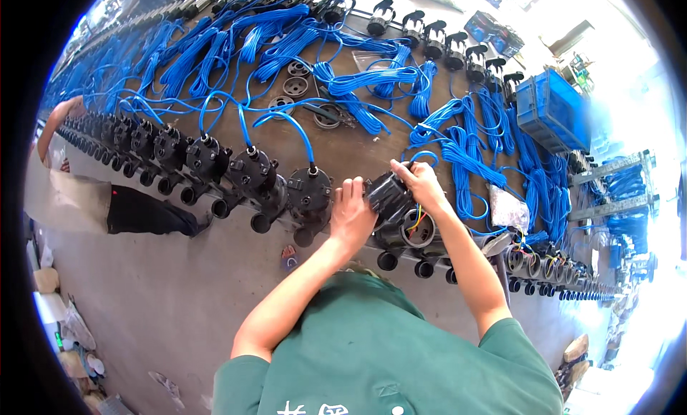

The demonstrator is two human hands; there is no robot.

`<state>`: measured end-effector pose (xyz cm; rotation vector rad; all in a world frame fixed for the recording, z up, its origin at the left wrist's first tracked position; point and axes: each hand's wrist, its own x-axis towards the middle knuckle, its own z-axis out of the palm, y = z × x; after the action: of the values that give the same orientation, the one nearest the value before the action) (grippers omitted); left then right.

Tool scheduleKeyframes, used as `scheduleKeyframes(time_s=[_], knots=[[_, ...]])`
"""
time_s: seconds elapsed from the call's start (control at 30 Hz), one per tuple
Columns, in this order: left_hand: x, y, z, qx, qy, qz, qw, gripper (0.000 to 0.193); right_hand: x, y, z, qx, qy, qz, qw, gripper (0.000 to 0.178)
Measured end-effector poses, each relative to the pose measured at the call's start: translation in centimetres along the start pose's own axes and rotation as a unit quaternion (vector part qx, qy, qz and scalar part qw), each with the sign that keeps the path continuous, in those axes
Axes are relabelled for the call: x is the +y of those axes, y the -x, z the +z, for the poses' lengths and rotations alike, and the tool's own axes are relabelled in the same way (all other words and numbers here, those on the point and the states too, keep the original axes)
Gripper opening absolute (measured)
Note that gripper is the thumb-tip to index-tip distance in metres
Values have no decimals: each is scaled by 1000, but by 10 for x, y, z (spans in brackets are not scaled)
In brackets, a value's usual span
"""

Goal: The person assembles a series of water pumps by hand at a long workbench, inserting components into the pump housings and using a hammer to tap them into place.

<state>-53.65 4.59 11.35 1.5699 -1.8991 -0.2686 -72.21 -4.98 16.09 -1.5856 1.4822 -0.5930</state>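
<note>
Between my two hands is a black ribbed housing cover (387, 195), tilted at the table's near edge. My left hand (351, 218) presses round its left side with the fingers closed. My right hand (422, 186) grips its upper right side, and a blue cable (427, 156) loops out just behind the fingers. Below my right hand, an open round black housing (418, 227) shows red and yellow wires inside. To the left stands a black pump-like unit (310, 193) with a blue cable rising from its top. Where the cover meets the part below is hidden by my left hand.
A long row of similar black units (204, 157) lines the near edge; open housings (526, 261) continue right. Bundled blue cables (372, 78) cover the brown table (236, 132). A blue crate (554, 111) stands far right. Another person's arm (59, 121) reaches in at far left.
</note>
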Motion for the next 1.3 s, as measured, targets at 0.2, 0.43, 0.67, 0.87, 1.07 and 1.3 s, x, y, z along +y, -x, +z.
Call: scheduleKeyframes(time_s=[0.2, 0.43, 0.67, 0.87, 1.07, 1.3], knots=[[16, 27, 11, -87, -117, -71, 987, 74, -5, 20, 21, 93, 142, -84, 982, 51], [4, 74, -8, -19, -93, -3, 995, 67, -28, 40, 27, 120, 187, -72, 972, 43], [-15, 79, -30, 4, 114, -28, 993, 38, -46, 52, 54, 186, 318, -117, 922, 40], [-16, 71, -54, -24, 424, -179, 888, 60, -55, 65, 77, 227, 385, -129, 885, 31], [-31, 11, -6, -128, 547, -163, 811, 82, -61, 59, 50, 48, 206, -75, 974, 36], [-5, 2, -13, -121, 616, -237, 741, 49, 15, -35, -27, 58, -678, 315, 662, 34]])
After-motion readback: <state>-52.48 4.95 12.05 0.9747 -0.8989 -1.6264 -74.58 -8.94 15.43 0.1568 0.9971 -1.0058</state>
